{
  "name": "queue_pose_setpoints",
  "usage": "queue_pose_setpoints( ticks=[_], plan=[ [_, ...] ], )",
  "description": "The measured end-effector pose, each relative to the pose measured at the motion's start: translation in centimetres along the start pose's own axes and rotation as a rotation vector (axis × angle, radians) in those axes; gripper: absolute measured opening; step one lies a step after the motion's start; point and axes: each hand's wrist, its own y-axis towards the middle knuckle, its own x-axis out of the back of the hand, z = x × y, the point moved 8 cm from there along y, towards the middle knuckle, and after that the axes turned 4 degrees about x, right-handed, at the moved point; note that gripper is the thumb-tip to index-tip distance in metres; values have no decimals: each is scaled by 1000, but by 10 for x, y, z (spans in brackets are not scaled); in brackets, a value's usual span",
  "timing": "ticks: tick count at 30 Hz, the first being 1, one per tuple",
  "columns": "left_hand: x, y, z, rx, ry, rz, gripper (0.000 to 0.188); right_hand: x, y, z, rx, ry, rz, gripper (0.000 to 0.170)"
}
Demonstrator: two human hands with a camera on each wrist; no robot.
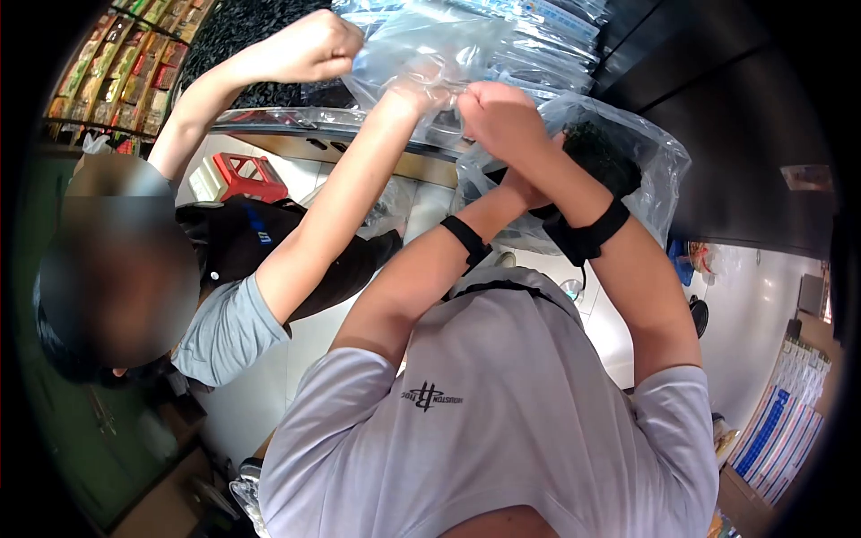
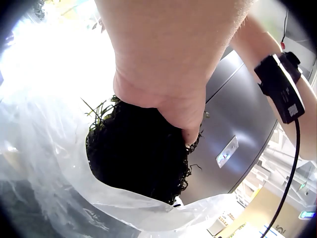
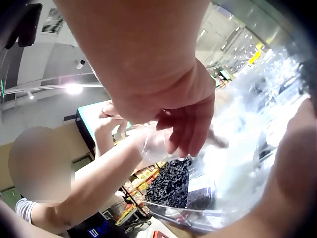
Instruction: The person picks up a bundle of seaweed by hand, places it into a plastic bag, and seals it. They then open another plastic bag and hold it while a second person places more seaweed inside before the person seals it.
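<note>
In the head view my forearms cross. My left hand (image 1: pixel 529 186) is low beside a dark stringy clump (image 1: pixel 596 152) in a clear plastic bag (image 1: pixel 659 148). The left wrist view shows this hand (image 2: pixel 161 94) gripping the clump (image 2: pixel 138 153) above the bag's rim (image 2: pixel 124 201), most fingers hidden. Higher up, my right hand (image 1: pixel 500 112) pinches the gathered edge of another clear bag (image 1: pixel 421 45), close to another person's hand (image 1: pixel 417 90) inside that plastic. In the right wrist view my right hand (image 3: pixel 173 109) has curled fingers against the plastic (image 3: pixel 154 146).
The other person leans in from the left, a fist (image 1: pixel 323 49) over the counter. Stacked clear packets (image 1: pixel 560 36) and a dark heap (image 1: pixel 233 54) lie behind the counter's edge (image 1: pixel 296 118). A red stool (image 1: pixel 256 175) stands below; a dark cabinet (image 1: pixel 744 117) is at right.
</note>
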Motion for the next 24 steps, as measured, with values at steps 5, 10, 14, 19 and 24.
queue_pose_setpoints(
  ticks=[5,10,14,19,24],
  plan=[
    [11,4,-27,45,2,155,63,44,-32,13,112,-300,-143,33],
    [14,-1,-24,9,45,141,66,73,-40,2,89,-463,-94,36],
    [38,-8,-34,83,4,47,74,103,-52,-21,-168,-263,-110,39],
    [51,-11,-47,174,118,214,94,130,-54,-24,-92,-403,-212,39],
    [72,-23,-70,-72,255,23,99,173,-71,-45,-172,-546,-300,39]
  ],
)
